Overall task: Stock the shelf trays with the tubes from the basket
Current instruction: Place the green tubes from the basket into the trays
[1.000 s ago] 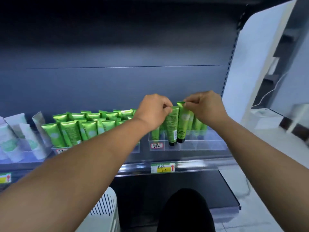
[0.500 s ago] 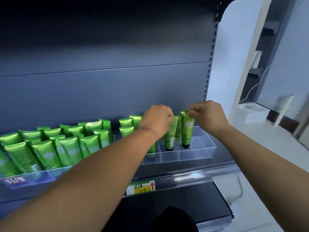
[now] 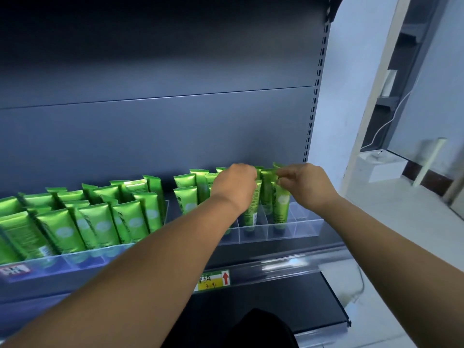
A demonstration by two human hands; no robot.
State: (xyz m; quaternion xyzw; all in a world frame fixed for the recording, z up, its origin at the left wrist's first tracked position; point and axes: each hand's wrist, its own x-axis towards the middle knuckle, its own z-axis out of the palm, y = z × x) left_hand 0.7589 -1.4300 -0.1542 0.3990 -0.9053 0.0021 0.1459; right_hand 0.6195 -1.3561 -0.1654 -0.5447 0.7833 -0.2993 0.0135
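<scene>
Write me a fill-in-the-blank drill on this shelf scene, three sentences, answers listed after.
1. The tubes standing in the clear trays are ____ in colour.
2. The right hand pinches the top of a tube in the ____ tray.
3. The arrow on the yellow price tag points ____.

Missing words: green; right-hand; up

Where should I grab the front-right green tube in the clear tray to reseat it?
Pinch the flat crimped top of the green tube from above, as the right hand does. It stands cap-down in the clear tray, whose dividers and neighbouring tubes block its sides.
</scene>
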